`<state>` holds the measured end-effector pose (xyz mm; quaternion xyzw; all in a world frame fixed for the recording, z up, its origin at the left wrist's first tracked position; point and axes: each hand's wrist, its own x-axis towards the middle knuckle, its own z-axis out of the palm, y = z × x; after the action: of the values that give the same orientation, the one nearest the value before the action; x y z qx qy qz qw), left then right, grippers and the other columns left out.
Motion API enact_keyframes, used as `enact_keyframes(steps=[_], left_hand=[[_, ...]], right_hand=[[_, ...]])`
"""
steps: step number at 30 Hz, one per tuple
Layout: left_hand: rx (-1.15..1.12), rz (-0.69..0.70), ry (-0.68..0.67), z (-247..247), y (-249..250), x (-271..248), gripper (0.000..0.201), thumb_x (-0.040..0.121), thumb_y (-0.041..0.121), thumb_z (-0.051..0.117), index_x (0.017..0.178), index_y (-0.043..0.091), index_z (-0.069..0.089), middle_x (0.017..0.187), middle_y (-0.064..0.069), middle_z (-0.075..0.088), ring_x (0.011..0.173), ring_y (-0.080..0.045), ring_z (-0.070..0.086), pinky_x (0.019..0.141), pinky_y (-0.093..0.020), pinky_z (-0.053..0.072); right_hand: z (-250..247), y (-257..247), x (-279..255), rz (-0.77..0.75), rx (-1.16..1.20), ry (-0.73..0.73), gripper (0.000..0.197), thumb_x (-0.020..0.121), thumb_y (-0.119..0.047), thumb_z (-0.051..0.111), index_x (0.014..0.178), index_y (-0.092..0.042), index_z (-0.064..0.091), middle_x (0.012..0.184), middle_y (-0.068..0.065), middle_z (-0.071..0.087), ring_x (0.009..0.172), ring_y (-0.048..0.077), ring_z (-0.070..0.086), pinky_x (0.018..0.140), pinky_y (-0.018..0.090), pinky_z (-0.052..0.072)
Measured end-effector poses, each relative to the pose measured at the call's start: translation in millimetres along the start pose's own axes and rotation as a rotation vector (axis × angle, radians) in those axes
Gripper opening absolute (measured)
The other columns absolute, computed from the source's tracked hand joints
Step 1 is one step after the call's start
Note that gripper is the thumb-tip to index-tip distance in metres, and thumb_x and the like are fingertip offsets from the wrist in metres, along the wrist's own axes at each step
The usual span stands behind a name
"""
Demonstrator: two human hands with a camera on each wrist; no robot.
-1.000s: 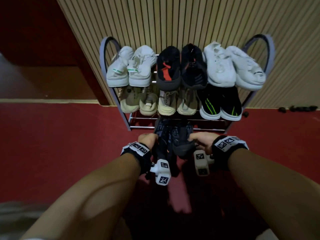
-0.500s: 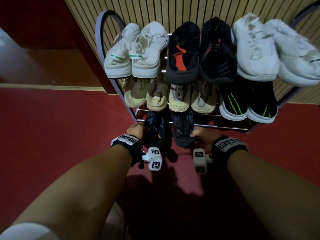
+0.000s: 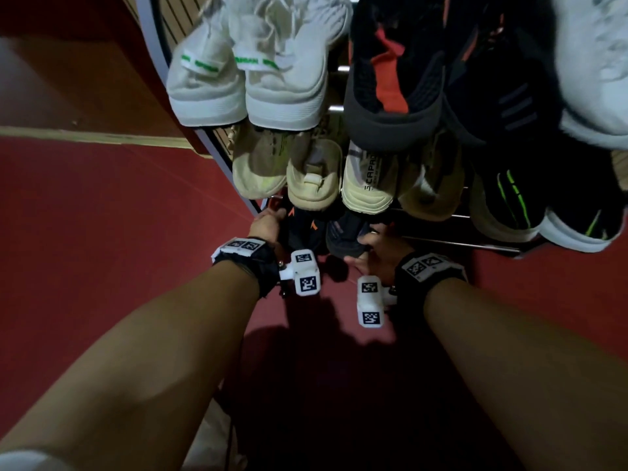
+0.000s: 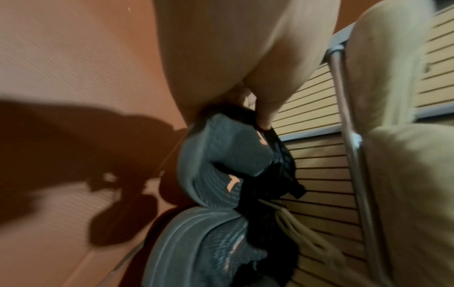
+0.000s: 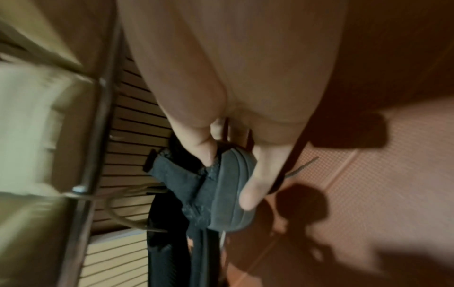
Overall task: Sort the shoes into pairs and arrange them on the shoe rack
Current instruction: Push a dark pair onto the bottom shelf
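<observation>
Two dark grey knit shoes with small orange marks sit side by side at the bottom tier of the shoe rack [image 3: 458, 244], tucked under the beige shoes. My left hand [image 3: 268, 222] grips the left dark shoe [image 3: 302, 229]. In the left wrist view the fingers [image 4: 265, 108] pinch the heel collar of this shoe [image 4: 221, 155]. My right hand [image 3: 377, 246] grips the right dark shoe [image 3: 346, 232]. In the right wrist view the thumb [image 5: 203, 149] is inside the collar and a finger lies on the heel of that shoe [image 5: 228, 190]. The toes of both are hidden.
The top tier carries a white pair with green tags [image 3: 244, 79], a black and red pair [image 3: 390, 79] and a white pair [image 3: 594, 62]. The middle tier holds two beige pairs [image 3: 289, 168] and a black pair with green stripes [image 3: 509, 205]. Red floor [image 3: 102, 249] lies around; a slatted wall stands behind.
Both hands have pushed the dark pair forward, further under the middle tier. My head has come closer to the rack.
</observation>
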<state>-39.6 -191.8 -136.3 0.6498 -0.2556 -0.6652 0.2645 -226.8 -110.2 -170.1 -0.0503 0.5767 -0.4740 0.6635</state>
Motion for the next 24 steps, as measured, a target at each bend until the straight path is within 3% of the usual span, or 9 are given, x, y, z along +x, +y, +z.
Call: enact_keyframes(steps=[6,9,11,13,16,18,20,22,24], left_hand=[[-0.269,-0.079,-0.034,9,-2,-9,0.026,0.098,0.010,0.039,0.102,0.008,0.065,0.084,-0.012,0.065,0.069,-0.027,0.065,0.056,-0.034,0.052],[-0.185,-0.094,-0.030,9,-10,-11,0.032,0.091,-0.004,0.029,0.098,0.010,0.058,0.083,-0.012,0.057,0.071,-0.028,0.056,0.062,-0.034,0.045],[-0.050,-0.157,-0.027,8,-15,-16,0.024,0.090,-0.002,0.029,0.081,0.007,0.049,0.078,-0.013,0.051,0.068,-0.027,0.050,0.064,-0.033,0.044],[-0.006,-0.220,-0.031,6,-24,-16,0.018,0.089,0.000,0.032,0.083,0.004,0.048,0.082,-0.015,0.053,0.070,-0.029,0.053,0.065,-0.034,0.050],[0.029,-0.123,0.061,1,-38,-2,0.014,0.095,0.010,0.042,0.083,0.008,0.049,0.084,-0.011,0.054,0.081,-0.030,0.061,0.064,-0.032,0.054],[0.102,-0.023,0.044,-3,-40,5,0.024,0.094,0.031,0.054,0.087,0.008,0.057,0.086,-0.009,0.063,0.090,-0.028,0.064,0.071,-0.033,0.053],[0.161,0.036,0.032,-2,-38,5,0.031,0.092,0.039,0.056,0.097,0.010,0.063,0.104,-0.012,0.069,0.088,-0.025,0.068,0.077,-0.035,0.054],[0.071,0.061,0.078,1,-33,8,0.021,0.099,0.031,0.043,0.099,0.015,0.057,0.126,-0.016,0.060,0.079,-0.015,0.071,0.074,-0.027,0.055],[0.278,0.150,0.143,5,-27,16,0.032,0.100,0.037,0.041,0.104,0.014,0.061,0.126,-0.015,0.061,0.095,-0.019,0.068,0.078,-0.027,0.048]], right_hand=[[2,0,14,-0.017,0.042,0.009,0.032,0.098,0.001,0.041,0.117,-0.023,0.050,0.119,0.008,0.056,0.099,0.028,0.060,0.084,0.045,0.053],[4,9,19,0.033,0.042,0.035,0.034,0.092,0.008,0.041,0.110,-0.018,0.052,0.115,0.014,0.059,0.085,0.029,0.059,0.098,0.053,0.046],[4,16,22,0.052,0.047,0.087,0.047,0.089,0.012,0.042,0.128,-0.015,0.048,0.134,0.014,0.054,0.105,0.030,0.060,0.082,0.046,0.054],[4,17,22,0.048,0.045,0.099,0.056,0.087,0.013,0.043,0.136,-0.016,0.044,0.140,0.011,0.050,0.120,0.032,0.055,0.070,0.040,0.055],[3,13,22,0.038,0.046,0.082,0.055,0.087,0.014,0.040,0.134,-0.013,0.044,0.139,0.017,0.049,0.102,0.033,0.060,0.076,0.043,0.056],[5,11,22,0.020,0.070,0.089,0.055,0.086,0.013,0.041,0.135,-0.013,0.042,0.138,0.021,0.047,0.080,0.027,0.058,0.065,0.037,0.059],[9,10,22,0.012,0.080,0.109,0.054,0.087,0.011,0.045,0.135,-0.013,0.043,0.135,0.019,0.050,0.082,0.025,0.060,0.052,0.029,0.057],[11,9,24,0.018,0.073,0.111,0.053,0.087,0.009,0.049,0.134,-0.014,0.046,0.134,0.018,0.053,0.088,0.026,0.064,0.054,0.028,0.058],[13,8,24,0.018,0.073,0.094,0.048,0.085,0.010,0.050,0.127,-0.014,0.051,0.133,0.017,0.054,0.091,0.027,0.064,0.056,0.029,0.058]])
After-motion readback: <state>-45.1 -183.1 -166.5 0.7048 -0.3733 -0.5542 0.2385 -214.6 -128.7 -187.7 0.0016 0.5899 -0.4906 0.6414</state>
